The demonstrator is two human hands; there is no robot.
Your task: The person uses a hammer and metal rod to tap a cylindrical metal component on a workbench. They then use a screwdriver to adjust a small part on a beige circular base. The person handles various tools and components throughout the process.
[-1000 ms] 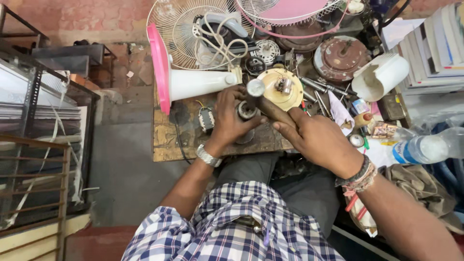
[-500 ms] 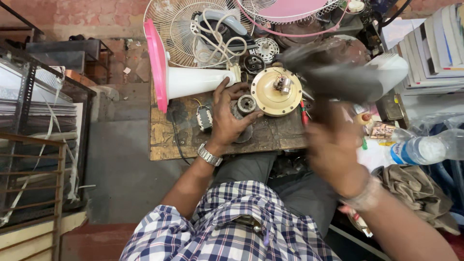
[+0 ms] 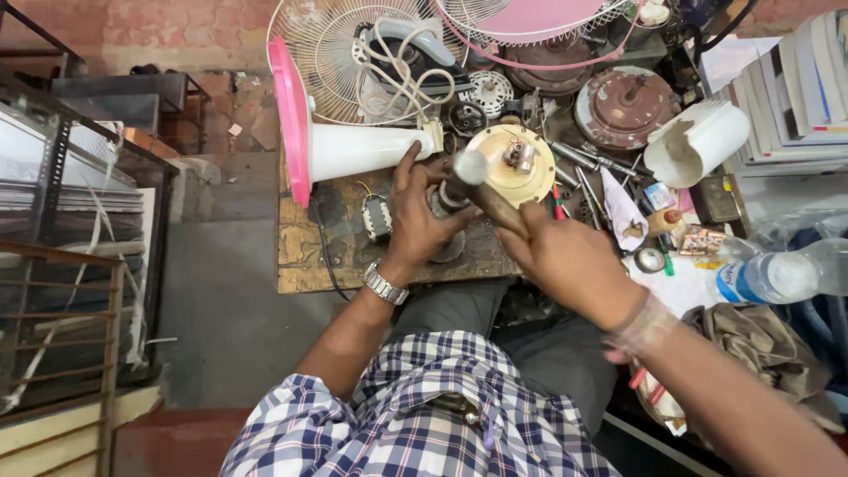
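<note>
Motor (image 3: 511, 165) open on worktop (image 3: 305, 256), uncased; left hand (image 3: 422, 221) clenched on small part (image 3: 446, 196), right hand (image 3: 565, 261) grasping hammer (image 3: 484, 187); reassembly outstanding.

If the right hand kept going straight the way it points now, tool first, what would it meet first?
The right hand points up and left along its wooden-handled tool. The tool's pale end sits near the round yellow motor part, by the left hand. Probably that motor part first; depth is unclear.

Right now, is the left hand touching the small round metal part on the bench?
Touching. The head view shows the left hand with its fingers wrapped against the small round metal part, no gap visible.
</note>
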